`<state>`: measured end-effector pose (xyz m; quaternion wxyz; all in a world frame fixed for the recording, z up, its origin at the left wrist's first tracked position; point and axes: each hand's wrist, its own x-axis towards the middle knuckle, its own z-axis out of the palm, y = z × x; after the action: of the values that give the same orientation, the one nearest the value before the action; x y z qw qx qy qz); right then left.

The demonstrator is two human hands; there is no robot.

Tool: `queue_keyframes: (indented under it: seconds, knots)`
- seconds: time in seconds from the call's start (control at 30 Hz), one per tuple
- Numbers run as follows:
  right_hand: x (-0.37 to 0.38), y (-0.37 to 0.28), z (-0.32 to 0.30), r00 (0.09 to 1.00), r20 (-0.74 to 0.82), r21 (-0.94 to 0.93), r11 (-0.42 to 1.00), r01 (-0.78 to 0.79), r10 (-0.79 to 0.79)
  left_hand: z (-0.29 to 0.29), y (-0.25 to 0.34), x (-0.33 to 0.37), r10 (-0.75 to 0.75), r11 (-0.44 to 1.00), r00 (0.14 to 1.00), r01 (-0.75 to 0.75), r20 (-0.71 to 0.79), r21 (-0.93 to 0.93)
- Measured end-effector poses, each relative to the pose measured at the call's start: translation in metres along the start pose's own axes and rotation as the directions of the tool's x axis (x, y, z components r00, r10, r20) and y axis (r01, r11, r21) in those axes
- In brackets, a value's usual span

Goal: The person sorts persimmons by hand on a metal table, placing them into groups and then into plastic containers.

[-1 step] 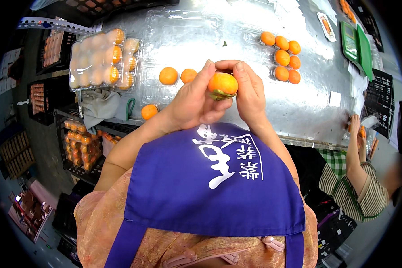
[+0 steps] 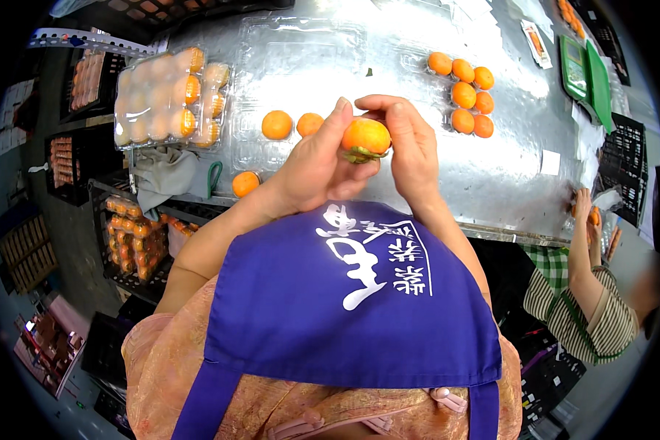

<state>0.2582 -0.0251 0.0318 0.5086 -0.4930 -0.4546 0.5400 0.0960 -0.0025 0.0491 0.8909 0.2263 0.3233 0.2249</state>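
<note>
An orange fruit (image 2: pixel 366 136) with a green calyx on its underside was held up over the near edge of the bench (image 2: pixel 506 183), between both hands and in front of the person's blue apron (image 2: pixel 352 308). The left hand (image 2: pixel 317 170) cupped it from the left, its thumb reaching up beside the fruit and its fingers (image 2: pixel 359 170) curled beneath, pressing on the calyx side. The right hand (image 2: pixel 412 150) closed on it from the right, its fingers (image 2: pixel 380 103) bent over the top of the fruit so that the fruit was pinched between the two hands.

Beyond the hands, two loose orange fruits (image 2: pixel 292 125) lay side by side on the shiny bench, and a third fruit (image 2: pixel 246 183) sat near the bench's near edge, left of the left wrist. To the right and farther back, a cluster of six fruits (image 2: pixel 463 94) rested in two rows, touching one another. At the far left of the bench stood a clear plastic tray pack (image 2: pixel 170 95) filled with fruits in rows, and an empty clear tray (image 2: pixel 301 51) lay behind the loose pair. Below the bench on the left, a dark crate (image 2: pixel 136 235) held more orange fruits. At the right edge, another person in a striped sleeve (image 2: pixel 576 312) held a fruit at the bench's corner.
</note>
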Motion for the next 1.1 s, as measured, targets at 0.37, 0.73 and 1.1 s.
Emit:
queue_keyframes:
  seconds: [0.37, 0.73, 1.1]
  knots:
    - [-0.007, -0.001, -0.015, 0.99, 0.084, -0.175, 0.976, 0.127, -0.114, -0.013, 0.003, 0.004, 0.216, 0.908, 0.968, -0.152, -0.126, 0.391]
    - [-0.007, -0.004, -0.013, 0.982, 0.093, -0.332, 0.925, 0.185, -0.163, -0.005, 0.004, 0.005, 0.51, 0.604, 0.857, -0.291, -0.079, 0.742]
    - [-0.007, -0.014, -0.005, 0.978, 0.094, -0.403, 0.891, 0.209, -0.187, -0.016, 0.005, 0.006, 0.293, 0.792, 0.952, -0.191, -0.087, 0.58]
